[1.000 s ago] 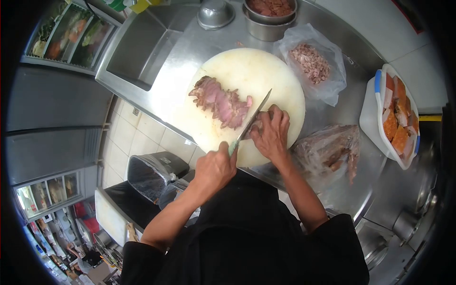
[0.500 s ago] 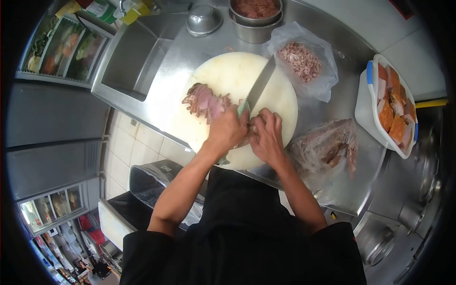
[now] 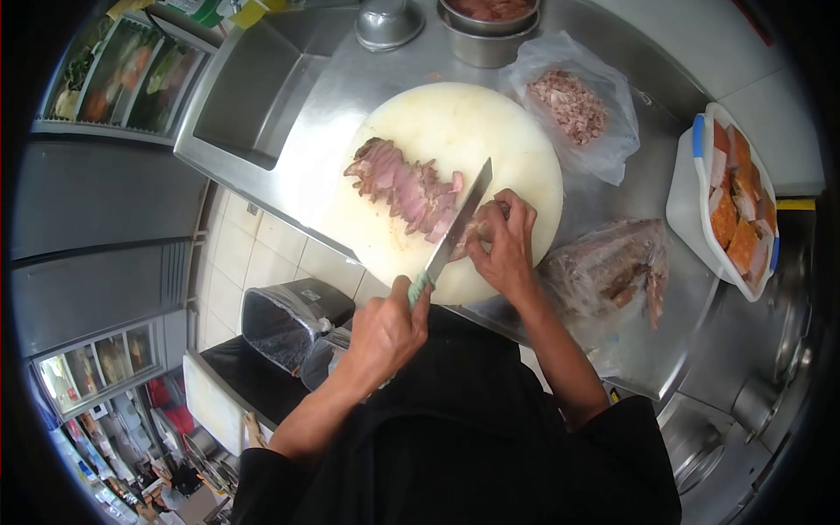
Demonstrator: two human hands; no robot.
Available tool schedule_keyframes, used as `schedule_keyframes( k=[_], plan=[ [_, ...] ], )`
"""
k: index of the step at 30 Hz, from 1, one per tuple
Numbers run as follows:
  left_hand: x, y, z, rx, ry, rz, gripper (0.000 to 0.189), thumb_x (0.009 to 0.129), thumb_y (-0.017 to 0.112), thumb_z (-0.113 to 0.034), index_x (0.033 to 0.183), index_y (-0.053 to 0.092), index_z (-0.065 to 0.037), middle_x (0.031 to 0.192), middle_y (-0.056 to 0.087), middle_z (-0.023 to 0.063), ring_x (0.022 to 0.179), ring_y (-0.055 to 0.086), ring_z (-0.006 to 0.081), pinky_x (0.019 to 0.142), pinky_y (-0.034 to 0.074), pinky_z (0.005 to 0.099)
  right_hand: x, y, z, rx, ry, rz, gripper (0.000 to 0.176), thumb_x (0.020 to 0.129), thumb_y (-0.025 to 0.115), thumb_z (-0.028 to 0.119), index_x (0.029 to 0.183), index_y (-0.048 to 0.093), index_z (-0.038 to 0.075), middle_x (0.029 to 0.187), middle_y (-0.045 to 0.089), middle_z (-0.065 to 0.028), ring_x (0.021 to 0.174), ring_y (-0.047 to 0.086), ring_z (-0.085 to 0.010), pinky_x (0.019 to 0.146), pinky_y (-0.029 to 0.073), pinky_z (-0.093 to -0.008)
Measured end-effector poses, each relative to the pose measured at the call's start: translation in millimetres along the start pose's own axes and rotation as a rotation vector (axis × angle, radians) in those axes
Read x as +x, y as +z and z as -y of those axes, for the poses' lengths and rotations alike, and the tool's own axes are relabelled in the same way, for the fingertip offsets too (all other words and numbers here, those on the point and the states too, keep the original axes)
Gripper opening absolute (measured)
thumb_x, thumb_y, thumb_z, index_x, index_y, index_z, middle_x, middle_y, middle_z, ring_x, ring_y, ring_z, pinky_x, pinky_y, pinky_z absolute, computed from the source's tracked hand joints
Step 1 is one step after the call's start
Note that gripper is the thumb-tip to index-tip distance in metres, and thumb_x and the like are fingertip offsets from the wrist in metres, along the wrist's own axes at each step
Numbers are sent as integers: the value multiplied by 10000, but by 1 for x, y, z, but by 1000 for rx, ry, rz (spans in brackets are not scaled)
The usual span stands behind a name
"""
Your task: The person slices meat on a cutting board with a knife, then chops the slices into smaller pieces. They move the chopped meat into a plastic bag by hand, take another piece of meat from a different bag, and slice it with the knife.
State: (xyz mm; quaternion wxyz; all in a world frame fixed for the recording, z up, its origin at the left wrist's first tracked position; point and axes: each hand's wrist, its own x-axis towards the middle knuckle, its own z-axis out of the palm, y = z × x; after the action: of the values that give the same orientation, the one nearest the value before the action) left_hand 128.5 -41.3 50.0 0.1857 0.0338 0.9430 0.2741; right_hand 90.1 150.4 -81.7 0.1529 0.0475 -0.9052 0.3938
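Observation:
My left hand is wrapped round the green-wrapped handle of a long knife, low on the round white cutting board. The blade points up and to the right, its edge beside the meat. My right hand is closed on a piece of meat just right of the blade, and its fingers hide much of that piece. Overlapping slices of pinkish meat lie on the board to the left of the blade.
Diced meat sits in an open plastic bag above right. Bagged meat lies right of the board. A white tub holds browned meat blocks. Metal bowls stand at the back. A sink is at left, bins below.
My left hand has drawn down and left with the knife, whose blade is now lower, beside the meat. More slices show left of the blade. The whole view has shifted slightly.

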Motion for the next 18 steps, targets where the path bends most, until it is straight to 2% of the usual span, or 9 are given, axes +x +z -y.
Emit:
schedule_keyframes(
  k=[3, 7, 10, 13, 14, 15, 18],
  plan=[
    [-12, 8, 10, 78, 91, -23, 267, 981, 607, -237, 898, 531, 4, 556, 581, 274, 530, 609, 483, 471, 491, 548, 0, 3, 0, -7, 13, -23, 300, 765, 682, 160, 1031, 608, 41, 1226, 448, -180, 1131, 405, -400, 1013, 355, -522],
    [-31, -3, 13, 137, 82, 45, 259, 979, 609, -232, 912, 526, 4, 552, 582, 267, 517, 604, 482, 468, 489, 547, 0, 3, 0, -23, 4, -32, 289, 763, 684, 163, 1010, 608, 32, 1219, 456, -165, 1123, 406, -395, 1006, 361, -514],
    [-24, -1, 10, 161, -27, 107, 251, 983, 605, -226, 938, 536, 12, 608, 588, 307, 603, 609, 512, 542, 490, 577, 3, 1, 0, -51, 9, 16, 286, 761, 690, 158, 1004, 610, 29, 1210, 468, -155, 1118, 407, -391, 995, 371, -513],
    [18, 24, 6, 119, 65, 27, 257, 982, 606, -223, 923, 527, 14, 604, 589, 303, 607, 610, 513, 542, 496, 575, 2, 3, -1, -70, -5, -1, 277, 757, 699, 147, 993, 617, 30, 1206, 477, -154, 1115, 409, -388, 987, 376, -513],
    [28, 31, 5, 149, 117, -11, 262, 977, 609, -232, 920, 521, 9, 581, 591, 283, 563, 616, 484, 504, 500, 553, 2, 3, 0, -66, -10, 3, 277, 757, 699, 147, 993, 617, 30, 1206, 477, -154, 1115, 409, -388, 987, 376, -513],
    [32, 33, 7, 183, 170, -53, 267, 972, 612, -240, 917, 515, 3, 559, 592, 262, 519, 623, 455, 465, 505, 531, 3, 4, 0, -79, -12, -24, 275, 754, 704, 145, 988, 619, 30, 1206, 479, -156, 1115, 409, -388, 989, 376, -512],
    [13, 28, 16, 170, 148, -38, 277, 973, 611, -249, 922, 520, 8, 562, 594, 266, 525, 623, 465, 473, 509, 532, 5, 7, -1, -91, -27, -70, 282, 736, 717, 147, 976, 621, 33, 1204, 482, -156, 1116, 409, -385, 997, 376, -507]
  ],
)
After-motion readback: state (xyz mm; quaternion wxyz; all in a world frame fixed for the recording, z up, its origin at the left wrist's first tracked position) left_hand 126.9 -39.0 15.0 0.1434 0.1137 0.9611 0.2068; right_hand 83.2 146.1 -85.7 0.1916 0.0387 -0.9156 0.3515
